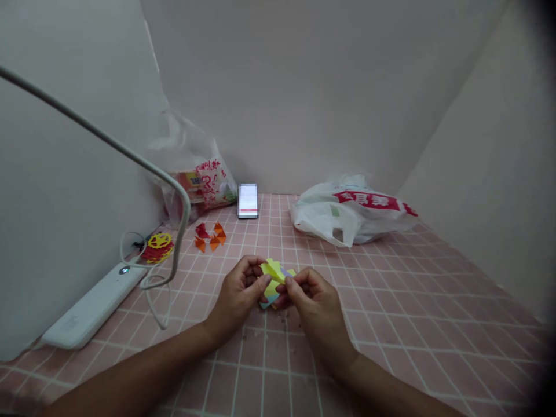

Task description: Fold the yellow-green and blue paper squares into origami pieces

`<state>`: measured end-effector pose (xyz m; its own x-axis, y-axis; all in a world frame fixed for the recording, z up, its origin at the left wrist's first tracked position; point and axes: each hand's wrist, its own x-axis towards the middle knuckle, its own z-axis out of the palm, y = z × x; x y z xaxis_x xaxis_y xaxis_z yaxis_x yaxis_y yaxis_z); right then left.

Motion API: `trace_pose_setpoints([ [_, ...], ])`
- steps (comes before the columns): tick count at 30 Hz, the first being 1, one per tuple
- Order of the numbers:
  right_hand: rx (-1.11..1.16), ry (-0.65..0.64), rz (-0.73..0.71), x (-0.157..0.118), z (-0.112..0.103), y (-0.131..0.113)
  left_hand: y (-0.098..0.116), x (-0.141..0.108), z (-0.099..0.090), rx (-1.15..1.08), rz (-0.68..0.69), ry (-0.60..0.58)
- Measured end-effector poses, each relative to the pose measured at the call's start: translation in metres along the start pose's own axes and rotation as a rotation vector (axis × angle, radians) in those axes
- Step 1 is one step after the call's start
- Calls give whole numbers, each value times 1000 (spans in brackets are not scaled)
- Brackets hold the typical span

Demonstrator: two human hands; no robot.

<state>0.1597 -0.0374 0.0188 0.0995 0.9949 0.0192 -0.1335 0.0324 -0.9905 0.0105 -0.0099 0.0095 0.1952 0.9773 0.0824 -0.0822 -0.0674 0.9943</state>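
Between my two hands is a folded piece of yellow paper (274, 269), raised a little over the table. My left hand (240, 292) pinches its left end between thumb and fingers. At its right end my right hand (315, 301) pinches it the same way. Below it lie more paper pieces (270, 292) in yellow and pale blue, partly hidden by the fingers. Farther off to the left, several small folded orange and red paper pieces (214, 241) rest on the table.
Pink tiled table (391, 324). At the back stand a lit phone (248, 200), a filled clear bag (212, 185) and a white plastic bag (356, 211). On the left are a long white device (93, 307), its bent arm (108, 139), a cable and red and yellow cut-outs (158, 248).
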Motion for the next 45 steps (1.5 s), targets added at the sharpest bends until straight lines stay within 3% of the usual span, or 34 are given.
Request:
trace_pose_setpoints([
  [9,79,-32,52,-4,6,3,1,4,0,-141,-126,21],
  [20,7,-67,-36,-8,8,7,-4,6,1,-327,-219,42],
  [37,-29,-70,-50,-6,6,9,-5,7,0,-386,-228,44],
  [45,-77,-91,-82,-6,6,16,-2,7,-1,-286,-211,51],
])
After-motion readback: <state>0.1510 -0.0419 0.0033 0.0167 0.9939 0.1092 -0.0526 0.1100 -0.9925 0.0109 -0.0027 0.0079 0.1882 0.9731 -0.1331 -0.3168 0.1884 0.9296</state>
